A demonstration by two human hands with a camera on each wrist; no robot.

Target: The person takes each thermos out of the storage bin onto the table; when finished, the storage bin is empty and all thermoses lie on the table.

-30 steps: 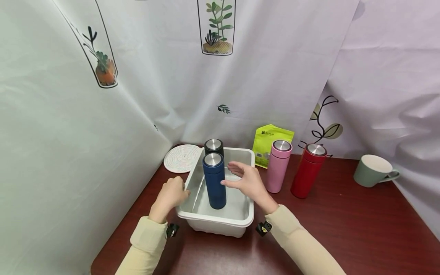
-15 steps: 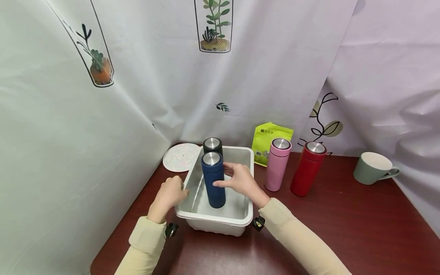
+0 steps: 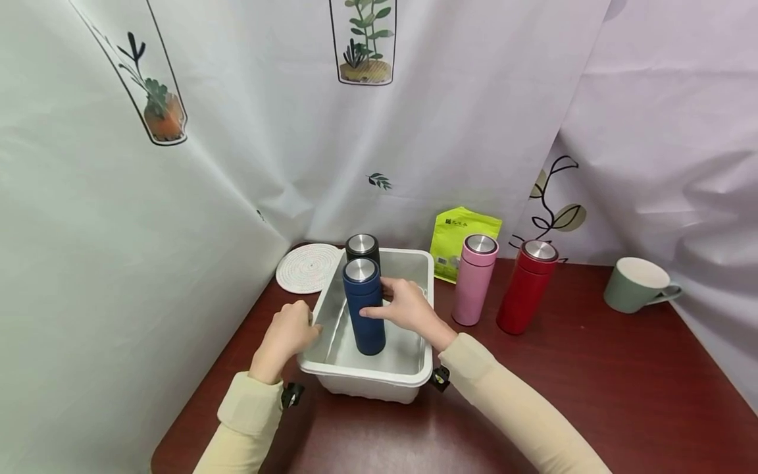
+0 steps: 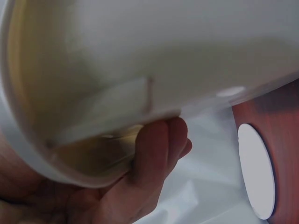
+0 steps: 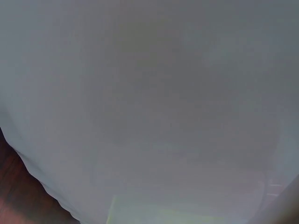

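My right hand point(image 3: 408, 307) holds the upper body of a blue thermos flask point(image 3: 368, 329), thumb across its front and fingers reaching behind. The flask stands upright inside a white plastic basin point(image 3: 370, 376). Behind it a black thermos flask point(image 3: 362, 243), also with a silver lid top, is mostly hidden. My left hand point(image 3: 291, 331) grips the basin's left rim. In the left wrist view its fingers point(image 4: 152, 151) curl up around the rim beneath the blurred wall. A pale basin wall point(image 5: 154, 102) fills most of the right wrist view, where my right hand hardly shows.
On the reddish-brown table point(image 3: 598, 382), a pink flask point(image 3: 474, 289) and a red flask point(image 3: 524, 296) stand right of the basin. A yellow-green pouch point(image 3: 458, 240) leans at the back, and a green mug point(image 3: 633, 289) is far right. Behind the basin's left lies a round woven mat point(image 3: 302, 270).
My right hand has moved left from beside the blue flask and taken hold of it. The left hand stays on the basin rim. The view has shifted slightly.
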